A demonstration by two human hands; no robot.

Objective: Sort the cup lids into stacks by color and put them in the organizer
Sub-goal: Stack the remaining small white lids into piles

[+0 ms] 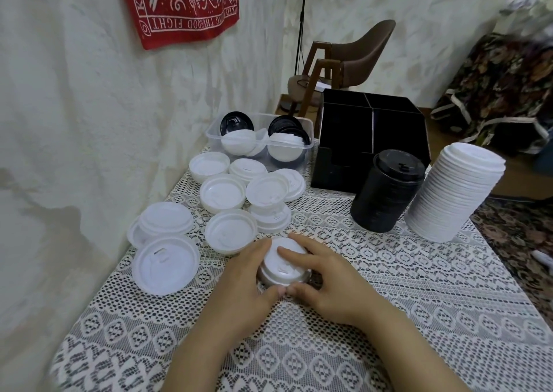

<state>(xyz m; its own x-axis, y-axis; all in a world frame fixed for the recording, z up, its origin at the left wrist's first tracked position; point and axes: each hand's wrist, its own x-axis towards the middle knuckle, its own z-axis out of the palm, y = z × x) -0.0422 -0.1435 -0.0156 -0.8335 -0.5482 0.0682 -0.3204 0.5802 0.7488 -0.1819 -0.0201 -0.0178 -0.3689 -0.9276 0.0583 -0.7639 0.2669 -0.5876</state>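
Loose lids point(223, 194) left; tub point(216, 136) behind them; two stacks point(386, 191) right, before organizer point(344, 128)

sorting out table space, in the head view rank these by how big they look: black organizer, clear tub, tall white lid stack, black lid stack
1. black organizer
2. tall white lid stack
3. clear tub and black lid stack: they look about alike, and the tub sits farther back, so these two are not ranked.

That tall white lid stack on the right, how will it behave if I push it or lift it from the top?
The white stack is tall for its base, so a push up high would probably tip it. Its lids look only nested, so lifting from the top may take just a few. Thin plastic, likely light.
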